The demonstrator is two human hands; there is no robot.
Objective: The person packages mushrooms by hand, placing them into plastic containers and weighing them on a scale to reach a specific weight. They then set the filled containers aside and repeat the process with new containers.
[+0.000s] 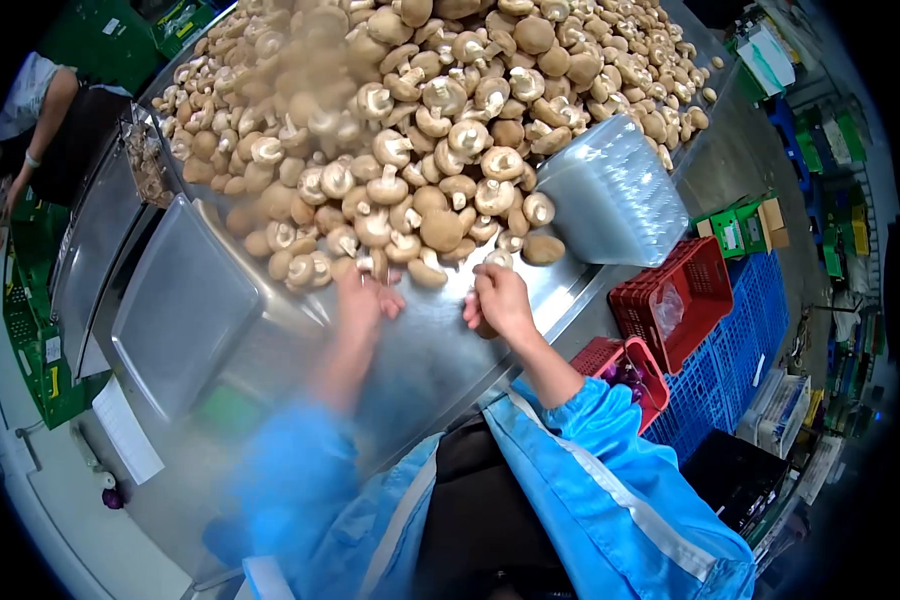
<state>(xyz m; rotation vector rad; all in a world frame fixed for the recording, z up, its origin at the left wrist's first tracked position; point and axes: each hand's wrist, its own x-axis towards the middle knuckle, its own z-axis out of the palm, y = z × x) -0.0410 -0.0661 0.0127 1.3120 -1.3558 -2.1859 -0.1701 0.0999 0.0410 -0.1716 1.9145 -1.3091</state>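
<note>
A large heap of brown-capped mushrooms (440,230) with pale stems covers the steel table (410,345). My left hand (362,300) is at the heap's near edge, its fingers curled at a small mushroom (378,264). A short way to the right, my right hand (502,302) is closed, thumb uppermost, with a pale mushroom (498,259) at its fingertips. Something brown shows under the right palm, mostly hidden by the fingers. Beyond my right hand, a stack of clear plastic trays (615,195) leans against the mushrooms.
A grey plastic tray (185,305) lies at the left. Red crates (670,300) and a blue crate (740,335) stand beyond the table's right edge. Another person's arm (50,120) reaches down at the far left, near a green crate (45,350). Blur veils the left side.
</note>
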